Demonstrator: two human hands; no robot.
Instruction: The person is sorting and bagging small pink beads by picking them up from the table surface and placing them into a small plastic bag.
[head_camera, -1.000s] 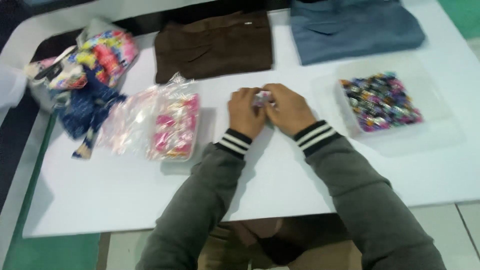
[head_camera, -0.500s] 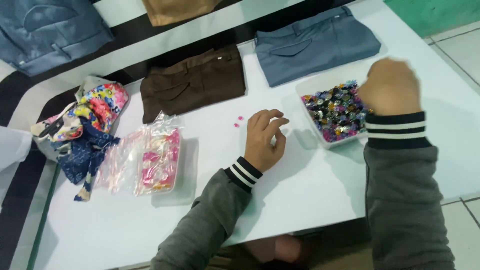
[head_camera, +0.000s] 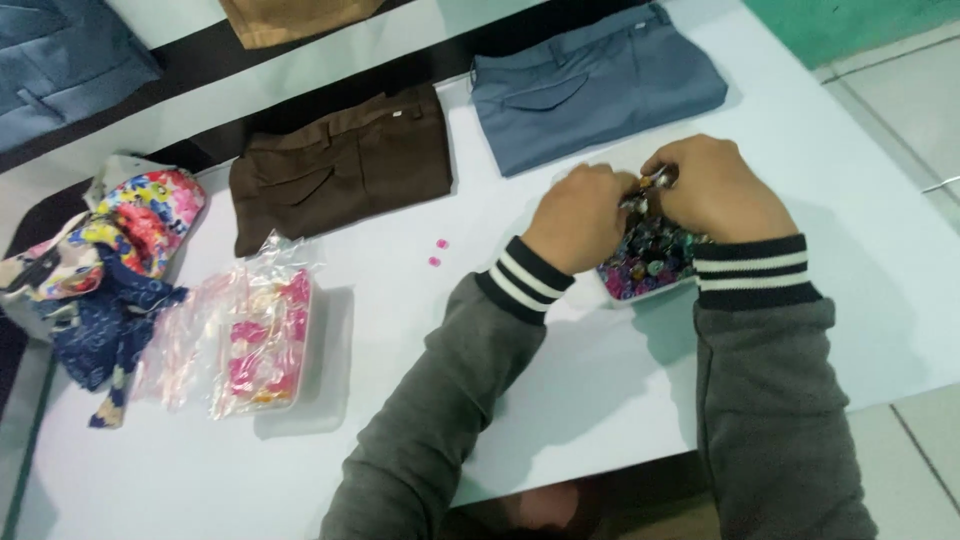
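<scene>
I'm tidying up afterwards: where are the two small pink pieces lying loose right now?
In the head view, the two pink pieces lie on the white table, below the brown folded trousers and beside the left hand.

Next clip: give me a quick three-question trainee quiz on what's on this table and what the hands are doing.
1. True or false: both hands are over the tray of small colourful pieces.
2. Which folded trousers lie nearest the two loose pink pieces: A) brown trousers, B) blue-grey trousers?
3. What lies right of the floral cloth?

Key: 1 true, the left hand and right hand pinch something small there. 2 A. 3 a clear bag of pink items.
</scene>
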